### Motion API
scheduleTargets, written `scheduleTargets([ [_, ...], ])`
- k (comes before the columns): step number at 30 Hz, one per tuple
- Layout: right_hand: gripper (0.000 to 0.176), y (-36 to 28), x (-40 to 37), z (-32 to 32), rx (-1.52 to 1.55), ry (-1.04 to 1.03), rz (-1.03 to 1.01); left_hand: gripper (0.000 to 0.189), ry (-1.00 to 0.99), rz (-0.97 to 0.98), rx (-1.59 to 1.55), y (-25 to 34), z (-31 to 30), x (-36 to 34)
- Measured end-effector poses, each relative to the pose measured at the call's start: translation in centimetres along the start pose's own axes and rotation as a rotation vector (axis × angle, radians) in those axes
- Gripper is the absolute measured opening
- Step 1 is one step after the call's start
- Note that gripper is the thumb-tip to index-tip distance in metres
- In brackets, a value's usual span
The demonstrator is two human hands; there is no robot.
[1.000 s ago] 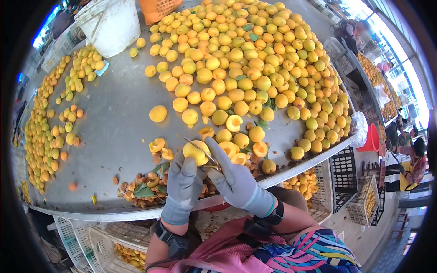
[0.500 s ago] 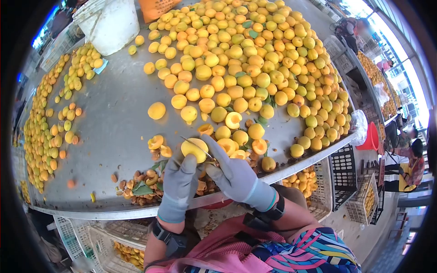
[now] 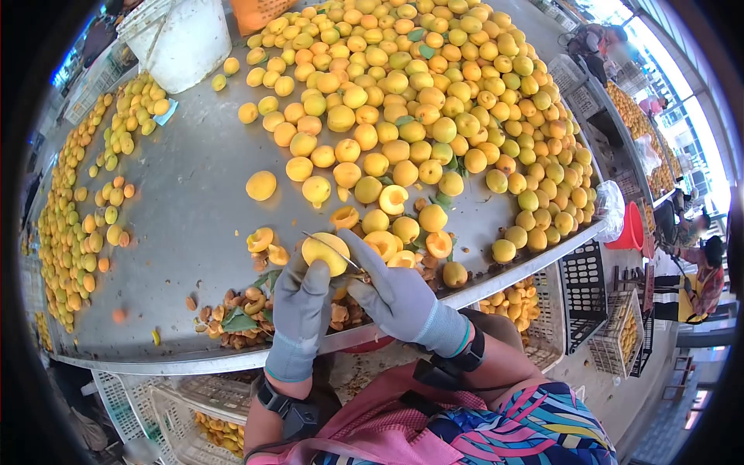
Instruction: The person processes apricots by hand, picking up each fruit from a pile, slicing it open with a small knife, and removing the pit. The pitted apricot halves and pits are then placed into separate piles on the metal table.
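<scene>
In the head view, my left hand, in a grey glove, grips a yellow apricot between thumb and fingers. My right hand, gloved too, is closed on a small knife; its thin blade lies across the apricot. The knife's handle is mostly hidden by my fingers. Halved apricots rest just beyond my right hand, with more cut pieces to the left of the held fruit. Below these, a heap of pits and scraps with leaves lies beside my left hand.
A large pile of whole apricots covers the metal table. More fruit lies along its left side. A white bucket stands at the back. Crates with apricot halves sit below the front edge. A red bucket and other people are at right.
The view has shifted slightly, so the table's contents appear a little further left. Both hands keep nearly the same pose, with the knife blade still across the apricot.
</scene>
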State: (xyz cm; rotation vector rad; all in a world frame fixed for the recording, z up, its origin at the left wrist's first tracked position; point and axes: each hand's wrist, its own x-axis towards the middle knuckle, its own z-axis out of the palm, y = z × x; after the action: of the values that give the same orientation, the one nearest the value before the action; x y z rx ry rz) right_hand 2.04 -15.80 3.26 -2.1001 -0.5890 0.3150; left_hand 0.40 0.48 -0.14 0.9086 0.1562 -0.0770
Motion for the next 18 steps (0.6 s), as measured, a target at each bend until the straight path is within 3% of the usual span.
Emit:
scheduleTargets([
  [4,0.062,-0.5,-0.2,-1.1,0.021,-0.027,-0.001,0.048,-0.048,0.028,0.087,1.0,-0.1,-0.1],
  [7,0.064,-0.6,0.0,-1.8,-0.006,-0.113,0.029,0.048,-0.145,0.074,0.368,2.4,-0.3,-0.2],
  [9,0.062,0.1,0.1,-1.7,-0.077,-0.136,0.025,0.049,-0.182,0.081,0.754,2.5,-1.0,0.0],
  [10,0.062,0.2,0.1,-1.6,-0.077,-0.134,0.026,0.049,-0.184,0.080,0.755,2.3,-0.9,0.1],
  [12,0.061,0.4,0.2,-1.3,-0.013,-0.089,0.016,0.048,-0.158,0.054,0.386,1.4,-0.5,0.1],
  [13,0.061,0.7,0.2,-0.9,-0.011,-0.086,0.014,0.048,-0.159,0.055,0.389,1.1,-0.2,0.0],
  [15,0.062,1.1,0.1,-0.1,-0.045,0.076,-0.133,0.048,-0.040,-0.015,0.015,0.3,0.4,-0.4],
  [18,0.064,0.8,0.0,-0.2,-0.070,0.112,-0.159,0.049,-0.062,-0.083,-0.110,0.3,0.7,-0.5],
])
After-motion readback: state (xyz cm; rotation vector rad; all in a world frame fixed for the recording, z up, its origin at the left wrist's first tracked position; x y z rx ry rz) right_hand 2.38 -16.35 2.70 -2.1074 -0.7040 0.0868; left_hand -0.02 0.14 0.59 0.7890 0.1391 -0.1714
